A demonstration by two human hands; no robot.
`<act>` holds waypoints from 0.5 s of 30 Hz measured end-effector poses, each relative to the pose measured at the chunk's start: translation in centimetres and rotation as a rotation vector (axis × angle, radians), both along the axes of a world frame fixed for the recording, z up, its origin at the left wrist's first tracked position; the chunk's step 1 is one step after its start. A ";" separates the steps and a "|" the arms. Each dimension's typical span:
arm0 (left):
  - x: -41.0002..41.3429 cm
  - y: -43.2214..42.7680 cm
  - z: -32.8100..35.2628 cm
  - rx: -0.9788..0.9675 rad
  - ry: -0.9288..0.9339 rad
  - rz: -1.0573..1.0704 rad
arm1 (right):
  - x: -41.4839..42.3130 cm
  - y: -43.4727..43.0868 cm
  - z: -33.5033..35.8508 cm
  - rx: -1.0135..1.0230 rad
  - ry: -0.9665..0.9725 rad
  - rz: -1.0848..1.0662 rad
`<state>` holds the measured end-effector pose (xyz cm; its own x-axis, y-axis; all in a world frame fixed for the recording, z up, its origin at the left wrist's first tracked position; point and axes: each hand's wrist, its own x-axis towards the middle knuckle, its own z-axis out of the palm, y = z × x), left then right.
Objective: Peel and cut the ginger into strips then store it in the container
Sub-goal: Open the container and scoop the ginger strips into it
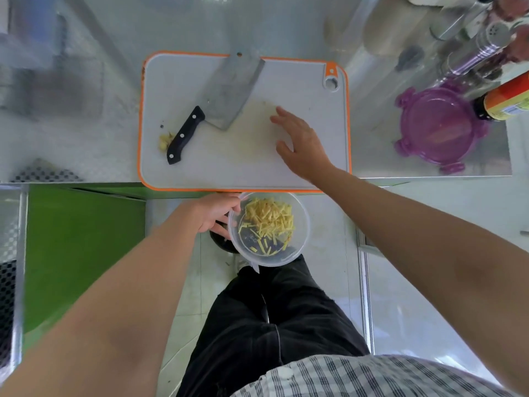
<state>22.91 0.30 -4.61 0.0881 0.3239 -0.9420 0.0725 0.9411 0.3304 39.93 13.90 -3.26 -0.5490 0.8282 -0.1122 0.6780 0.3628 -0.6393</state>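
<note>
Head view: left hand (218, 215) fingers grip container (269, 229) of ginger (269, 217); right hand (300, 141) fingers spread above board (246, 167).

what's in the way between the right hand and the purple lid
Nothing visible. The open right hand is over the cutting board; only the board's edge and bare counter lie between it and the purple lid. The bottle stands beyond the lid, off the path.
</note>
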 end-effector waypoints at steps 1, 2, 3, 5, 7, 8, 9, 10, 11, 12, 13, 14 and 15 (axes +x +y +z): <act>0.1 0.0 0.1 -0.006 -0.003 0.005 | -0.2 0.7 -0.2 -0.011 -0.038 0.025; 0.1 0.1 0.3 -0.014 -0.002 0.012 | -0.4 1.2 -0.5 -0.022 -0.088 0.048; 0.1 0.2 0.3 -0.021 0.000 0.021 | -0.7 1.5 -0.6 -0.032 -0.154 0.071; 0.1 0.5 0.4 -0.038 0.002 0.039 | -0.9 1.5 -0.8 -0.039 -0.221 0.124; 0.0 0.6 0.5 -0.055 0.004 0.050 | -0.6 0.5 -0.6 -0.017 -0.106 0.160; 0.0 0.6 0.5 -0.063 0.007 0.055 | -0.2 -0.2 -0.3 -0.005 -0.020 0.145; 0.0 0.6 0.4 -0.067 0.012 0.056 | 0.3 -0.9 0.1 -0.004 0.058 0.114; 0.1 0.6 0.4 -0.069 0.016 0.057 | 0.7 -1.4 0.4 -0.014 0.121 0.083; 0.1 0.7 0.4 -0.068 0.021 0.055 | 0.9 -1.7 0.7 -0.020 0.175 0.047; 0.2 0.7 0.5 -0.066 0.023 0.053 | 0.9 -1.5 0.9 -0.013 0.217 0.009; 0.2 0.7 0.6 -0.064 0.023 0.050 | 0.8 -1.1 0.8 0.005 0.232 -0.017; 0.3 0.8 0.6 -0.062 0.022 0.049 | 0.5 -0.5 0.7 0.019 0.194 -0.017; 0.3 0.8 0.7 -0.059 0.024 0.048 | 0.2 0.1 0.4 0.015 0.106 0.016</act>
<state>23.21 1.14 -3.90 0.0511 0.2710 -0.9612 0.0344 0.9614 0.2729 40.17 13.99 -2.87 -0.5701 0.8206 -0.0408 0.6010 0.3826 -0.7017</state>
